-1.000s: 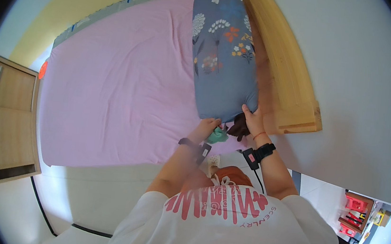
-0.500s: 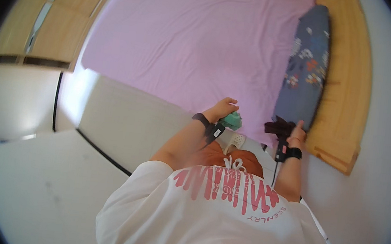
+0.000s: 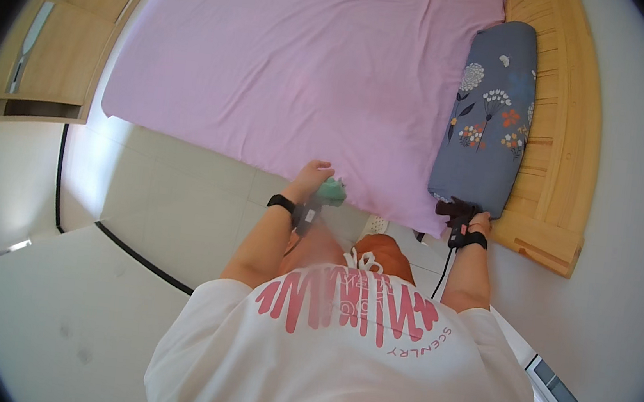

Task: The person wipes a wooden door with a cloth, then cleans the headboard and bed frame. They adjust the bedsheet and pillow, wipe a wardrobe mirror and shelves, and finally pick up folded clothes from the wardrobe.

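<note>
A grey floral pillow (image 3: 489,116) lies at the right end of the pink-sheeted bed (image 3: 297,65), against the wooden headboard. My right hand (image 3: 480,222) is closed at the pillow's near end, its fingertips partly hidden there. Dark brown crumpled material (image 3: 456,210) sits beside that hand, by a black wrist device. Over the bed's near edge, my left hand (image 3: 311,180) has loosely bent fingers, apart and holding nothing I can make out. Green crumpled material (image 3: 331,192) hangs just below its fingers, next to another wrist device (image 3: 305,218).
The wooden headboard (image 3: 559,147) runs along the right, beside a pale wall. A wooden cabinet (image 3: 81,27) stands at the far left. Pale tiled floor (image 3: 182,186) borders the bed, and a white surface (image 3: 76,301) fills the lower left.
The pillow has turned from a narrow, tilted view to showing its broad floral face. My left hand has shifted left in the picture; the whole view has moved somewhat.
</note>
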A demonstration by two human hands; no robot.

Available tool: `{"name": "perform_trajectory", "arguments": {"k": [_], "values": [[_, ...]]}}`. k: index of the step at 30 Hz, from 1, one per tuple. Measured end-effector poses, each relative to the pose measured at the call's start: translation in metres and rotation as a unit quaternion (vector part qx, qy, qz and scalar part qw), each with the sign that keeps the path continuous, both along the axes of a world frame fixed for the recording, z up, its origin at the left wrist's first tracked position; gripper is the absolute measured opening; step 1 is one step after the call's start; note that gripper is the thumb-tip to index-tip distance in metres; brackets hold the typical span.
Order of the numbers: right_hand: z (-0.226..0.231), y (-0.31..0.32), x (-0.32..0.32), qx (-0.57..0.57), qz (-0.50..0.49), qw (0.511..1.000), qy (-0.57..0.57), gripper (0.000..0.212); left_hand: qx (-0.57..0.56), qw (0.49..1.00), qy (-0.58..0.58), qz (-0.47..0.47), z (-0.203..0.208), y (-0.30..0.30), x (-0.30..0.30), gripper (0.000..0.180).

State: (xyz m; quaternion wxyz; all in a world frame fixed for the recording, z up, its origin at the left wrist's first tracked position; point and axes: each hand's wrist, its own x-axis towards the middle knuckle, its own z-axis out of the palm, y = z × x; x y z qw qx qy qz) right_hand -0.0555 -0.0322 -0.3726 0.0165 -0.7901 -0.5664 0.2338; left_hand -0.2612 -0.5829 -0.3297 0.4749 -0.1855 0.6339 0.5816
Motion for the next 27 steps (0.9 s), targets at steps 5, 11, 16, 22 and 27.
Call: {"name": "perform_trajectory", "arguments": {"k": [5,11,16,22,27], "values": [[0.057,-0.03,0.006,-0.155,0.0,0.965,0.211,0.054,0.036,0.999,-0.022,-0.005,-0.051,0.011,0.021,0.04],[0.091,-0.065,-0.053,-0.48,0.029,0.833,0.273,0.055,-0.056,0.993,-0.046,0.097,-0.084,-0.011,0.005,0.064],[0.076,-0.171,-0.165,-0.472,0.201,0.829,0.221,0.041,-0.234,0.97,0.036,0.051,-0.079,-0.048,-0.062,0.073],[0.041,-0.308,-0.174,-0.472,0.116,0.874,0.03,0.043,-0.347,0.932,0.048,-0.092,-0.124,-0.1,-0.136,0.071],[0.051,-0.417,-0.226,-0.426,-0.236,0.862,0.138,0.038,-0.26,0.947,0.088,-0.168,-0.14,-0.154,-0.249,0.05]]}}
